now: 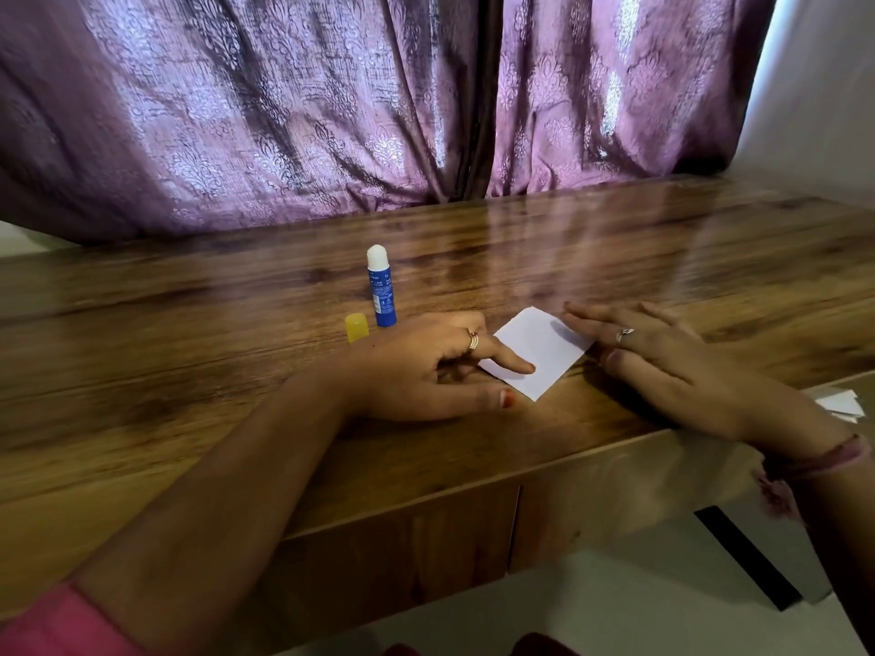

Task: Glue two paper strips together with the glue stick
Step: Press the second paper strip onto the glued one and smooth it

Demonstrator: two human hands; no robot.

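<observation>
Head view shows the white paper (540, 350) lying flat on the wooden table (189, 333), near its front edge, between the two hands. It looks like one small piece turned cornerwise; whether it is two strips already laid one over the other I cannot tell. The left hand (426, 371) rests on the table with its forefinger pressed on the paper's near-left part, the other fingers loosely curled and closed on nothing. The right hand (663, 352) lies flat with fingers spread, its fingertips at the paper's right corner, gripping nothing.

Paper this thin is light and limp, likely to slide on the glossy tabletop and to crease if pinched hard. I would pin it flat with a fingertip near one edge and lift it only by a corner.

Just behind the left hand stands the glue stick (380, 288), upright and uncapped, white glue showing above its blue body. Its yellow cap (356, 327) sits just beside it. Purple curtains (284, 97) hang behind the table. More white paper scraps (840, 403) show past the right wrist, below the table edge.
</observation>
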